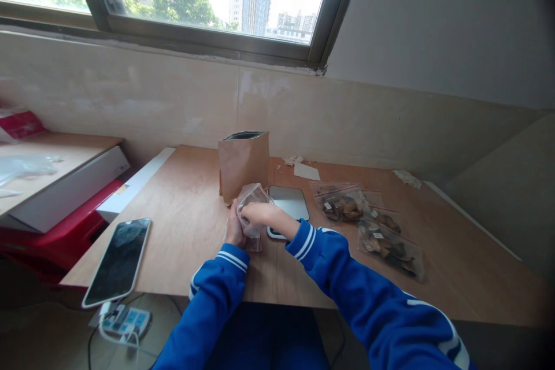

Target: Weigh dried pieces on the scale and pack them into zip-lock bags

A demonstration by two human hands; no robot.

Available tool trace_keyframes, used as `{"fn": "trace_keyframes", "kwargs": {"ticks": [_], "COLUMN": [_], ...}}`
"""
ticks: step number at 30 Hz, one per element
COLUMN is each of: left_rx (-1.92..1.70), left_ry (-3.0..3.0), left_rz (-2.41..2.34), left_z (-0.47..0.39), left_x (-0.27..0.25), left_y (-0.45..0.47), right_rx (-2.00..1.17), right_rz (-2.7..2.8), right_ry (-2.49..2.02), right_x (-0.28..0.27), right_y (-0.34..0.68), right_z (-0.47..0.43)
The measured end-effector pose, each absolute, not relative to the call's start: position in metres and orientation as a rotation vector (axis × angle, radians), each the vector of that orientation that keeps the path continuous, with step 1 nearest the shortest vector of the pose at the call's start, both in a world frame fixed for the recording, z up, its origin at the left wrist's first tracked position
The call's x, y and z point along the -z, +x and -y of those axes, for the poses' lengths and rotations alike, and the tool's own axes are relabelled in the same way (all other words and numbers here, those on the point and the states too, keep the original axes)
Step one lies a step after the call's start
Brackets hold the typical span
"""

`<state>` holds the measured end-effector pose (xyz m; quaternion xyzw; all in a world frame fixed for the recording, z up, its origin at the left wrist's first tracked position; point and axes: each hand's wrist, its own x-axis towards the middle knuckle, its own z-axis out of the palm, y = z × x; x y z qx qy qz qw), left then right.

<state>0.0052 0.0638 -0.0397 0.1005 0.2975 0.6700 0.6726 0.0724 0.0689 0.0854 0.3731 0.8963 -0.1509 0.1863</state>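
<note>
A clear plastic zip bag (256,192) is in my left hand (235,226), whose fingers wrap its left side. My right hand (256,214) reaches over into the bag's mouth with its fingers bent together. Whatever those fingertips hold is hidden. Just behind the bag stands an upright brown paper pouch (243,165), its top open. Partly covered by my right hand and wrist, a flat scale-like device (289,201) with a silvery top lies on the table. To the right are several clear zip bags (344,205) with brown dried pieces and small white labels.
A large phone or tablet (118,260) lies at the left edge of the wooden table (182,185). Paper scraps (307,171) lie near the wall. Below on the left are a power strip (132,321) with cables and a red stool (47,248). A window is ahead.
</note>
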Motion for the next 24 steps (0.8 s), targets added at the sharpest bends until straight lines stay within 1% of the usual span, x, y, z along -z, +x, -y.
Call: {"fn": "trace_keyframes", "kwargs": {"ticks": [7, 14, 17, 20, 22, 24], "left_rx": [-1.525, -1.608, -1.596, -1.538, -1.508, -1.498], "left_ry": [0.219, 0.257, 0.285, 0.341, 0.376, 0.408], "left_rz": [-0.688, -0.668, -0.674, -0.742, -0.801, -0.832], "left_z": [-0.06, -0.057, -0.055, -0.052, -0.05, -0.047], "left_x": [0.033, 0.021, 0.016, 0.013, 0.012, 0.012], "left_y": [0.006, 0.01, 0.01, 0.008, 0.007, 0.006], "right_rx": [0.513, 0.88, 1.075, 1.222, 1.13, 0.867], "right_rz": [-2.549, -2.874, -2.972, -3.145, -3.401, -3.627], "right_ry": [0.911, 0.87, 0.926, 1.052, 1.261, 1.556], "right_x": [-0.085, -0.089, -0.108, -0.14, -0.159, -0.17], "right_y": [0.082, 0.103, 0.116, 0.128, 0.13, 0.127], "right_z": [-0.081, -0.093, -0.099, -0.106, -0.116, -0.132]}}
